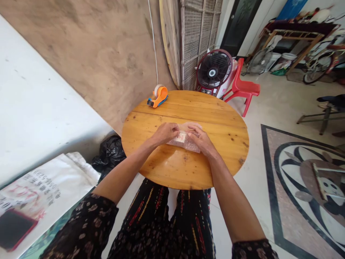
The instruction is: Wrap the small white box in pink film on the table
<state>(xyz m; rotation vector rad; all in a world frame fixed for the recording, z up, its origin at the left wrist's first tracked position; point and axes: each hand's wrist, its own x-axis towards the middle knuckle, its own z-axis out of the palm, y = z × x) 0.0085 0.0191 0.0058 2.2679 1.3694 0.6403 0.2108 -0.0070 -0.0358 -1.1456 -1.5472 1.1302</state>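
A sheet of clear bubble wrap [185, 144] lies on the round wooden table [172, 172], around or under a small pale rectangular item [181, 136] with reddish marks. I cannot make out what this item is. At the wrap's left side, my left hand [166, 132] is closed, thumb and fingers pinching its edge by the item. My right hand [201, 139] curls over the right side of the wrap, fingers bent and gripping the film. Part of the wrap is hidden beneath both hands.
An orange tape dispenser [159, 96] with a tape roll stands at the table's back left. Behind the table are a dark red fan [214, 68] and a red plastic chair [244, 86]. A black plastic bag [110, 153] lies to the left, near a phone-like dark object [16, 228].
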